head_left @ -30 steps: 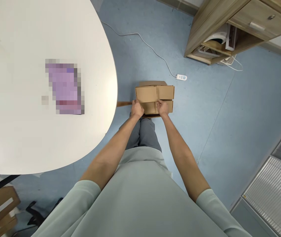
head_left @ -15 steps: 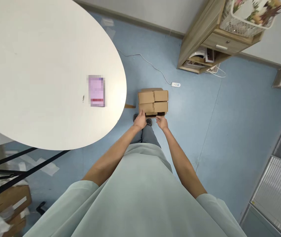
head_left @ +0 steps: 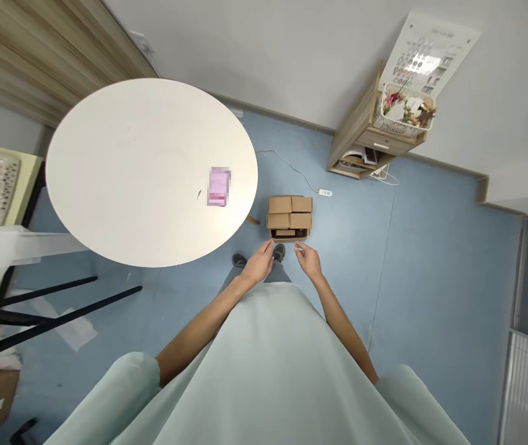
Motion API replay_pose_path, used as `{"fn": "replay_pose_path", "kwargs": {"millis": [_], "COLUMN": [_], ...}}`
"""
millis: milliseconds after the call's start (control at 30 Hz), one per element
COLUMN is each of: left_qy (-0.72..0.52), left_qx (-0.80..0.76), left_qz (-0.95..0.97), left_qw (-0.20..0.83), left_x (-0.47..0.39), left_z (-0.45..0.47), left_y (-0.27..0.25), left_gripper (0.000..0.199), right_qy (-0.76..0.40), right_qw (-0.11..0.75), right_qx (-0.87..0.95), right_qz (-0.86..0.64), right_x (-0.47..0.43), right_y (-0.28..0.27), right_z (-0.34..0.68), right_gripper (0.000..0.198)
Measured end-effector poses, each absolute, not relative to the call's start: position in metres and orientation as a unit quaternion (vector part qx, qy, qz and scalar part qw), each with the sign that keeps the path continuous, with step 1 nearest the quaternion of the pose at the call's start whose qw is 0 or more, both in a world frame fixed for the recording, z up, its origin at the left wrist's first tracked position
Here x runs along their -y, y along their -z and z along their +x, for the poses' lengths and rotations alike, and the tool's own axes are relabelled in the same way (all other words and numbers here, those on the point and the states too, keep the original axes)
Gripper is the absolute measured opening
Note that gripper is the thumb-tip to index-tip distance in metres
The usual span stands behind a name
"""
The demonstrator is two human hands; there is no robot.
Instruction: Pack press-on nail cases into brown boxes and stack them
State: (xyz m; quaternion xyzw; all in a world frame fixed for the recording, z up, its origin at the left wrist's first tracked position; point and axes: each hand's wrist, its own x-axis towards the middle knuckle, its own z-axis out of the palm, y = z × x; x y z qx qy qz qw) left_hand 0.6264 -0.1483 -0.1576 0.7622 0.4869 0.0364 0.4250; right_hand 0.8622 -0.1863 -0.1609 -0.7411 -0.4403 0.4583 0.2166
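Note:
On the floor in front of my feet sits an open cardboard carton (head_left: 289,240) filled with several small brown boxes (head_left: 290,212). A dark gap shows along its near side. My left hand (head_left: 260,262) hovers by the carton's near left corner, fingers stretched out and nothing seen in them. By the near right part, my right hand (head_left: 309,259) is loosely bent with thumb and fingers a little apart, and it seems to hold nothing. Whether either set of fingertips still touches the carton's near edge, I cannot tell.
A white oval table (head_left: 153,185) stands to the left, with a blurred pink item (head_left: 218,186) on it. A white power strip (head_left: 324,193) and its cord lie beyond the carton. A wooden cabinet (head_left: 361,139) carries a basket of flowers (head_left: 405,111) at the back right.
My view has risen and tilted up, so more of the table and wall shows. Both hands have drawn back from the boxes toward my body. The small boxes stay in the carton.

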Motion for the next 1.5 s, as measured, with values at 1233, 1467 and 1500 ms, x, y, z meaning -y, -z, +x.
{"fn": "replay_pose_path", "kwargs": {"millis": [1233,1467,1500], "left_qy": [-0.485,-0.472,-0.471], "left_qx": [-0.701,-0.740,-0.743], "left_qz": [0.380,0.341,0.342], "left_qw": [0.361,0.336,0.329], "left_x": [0.302,0.264,0.254], "left_z": [0.191,0.092,0.077], "left_y": [0.029,0.018,0.015], "left_gripper": [0.049,0.046,0.046], "right_qy": [-0.471,-0.526,-0.533], "right_qw": [0.194,0.198,0.198], "right_qx": [0.730,0.715,0.714], "right_qz": [-0.457,-0.415,-0.409], "right_x": [0.188,0.130,0.120], "right_y": [0.008,0.021,0.022], "right_z": [0.382,0.276,0.262], "right_gripper": [0.043,0.042,0.042]}}
